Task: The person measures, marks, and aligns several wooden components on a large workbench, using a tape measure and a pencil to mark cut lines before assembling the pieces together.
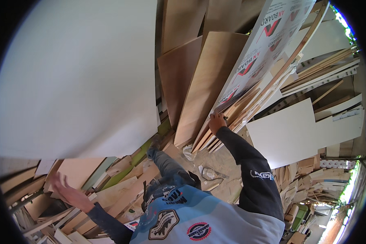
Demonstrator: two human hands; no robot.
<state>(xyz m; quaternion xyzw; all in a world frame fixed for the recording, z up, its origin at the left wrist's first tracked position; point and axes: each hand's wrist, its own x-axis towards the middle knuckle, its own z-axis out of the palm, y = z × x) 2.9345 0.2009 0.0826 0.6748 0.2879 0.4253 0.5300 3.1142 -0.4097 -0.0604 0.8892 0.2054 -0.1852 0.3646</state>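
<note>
A large white panel [81,77] fills the upper left. Below its lower edge my left hand [69,191] is raised with fingers spread, slightly blurred, and nothing in it. My right hand [217,122] is closed at the lower edge of a board covered in printed film [256,49], which leans among other upright sheets. A small dark thing shows beside that hand's fingers, too small to name. Just left of the film-covered board lean a light plywood sheet [211,77] and a browner plywood sheet [179,73].
Thin boards and strips [256,99] stand right of my right hand. White offcuts [284,130] lean farther right. Wood scraps [297,183] are heaped at the lower right, and more offcuts [114,195] lie at the lower left. Crumpled plastic [188,153] and debris lie on the floor by my foot [153,147].
</note>
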